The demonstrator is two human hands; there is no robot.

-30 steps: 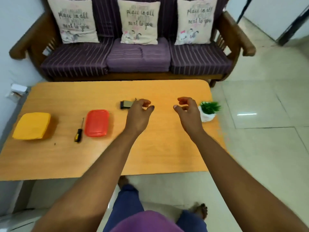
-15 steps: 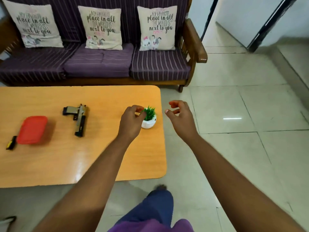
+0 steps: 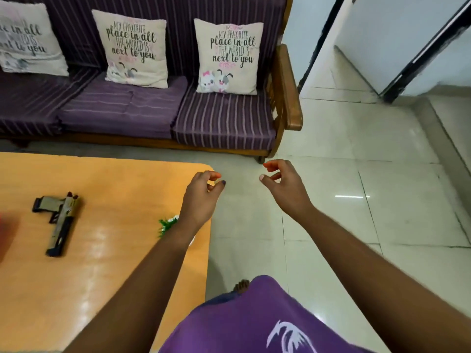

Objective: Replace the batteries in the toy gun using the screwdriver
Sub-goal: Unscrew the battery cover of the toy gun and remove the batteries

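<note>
Both hands are hanging loose and holding nothing, left [image 3: 201, 197] over the worktop's [image 3: 114, 189] right edge, right [image 3: 285, 184] over floor [image 3: 356, 149], gun [image 3: 60, 220] lying well left.

The toy gun [image 3: 59, 223] lies flat on the orange table [image 3: 107, 276], well away from both hands. The left hand [image 3: 201, 197] hangs over the table's right corner with its fingers loosely curled — it holds nothing. The right hand [image 3: 284, 186] floats over the pale floor tiles [image 3: 356, 225], fingers loosely curled too, and it is empty. A small green plant [image 3: 167, 225] peeks out from behind the left wrist. Behind the table stands a purple striped sofa [image 3: 153, 110] with three pillows [image 3: 228, 56] — each has writing on it.
</note>
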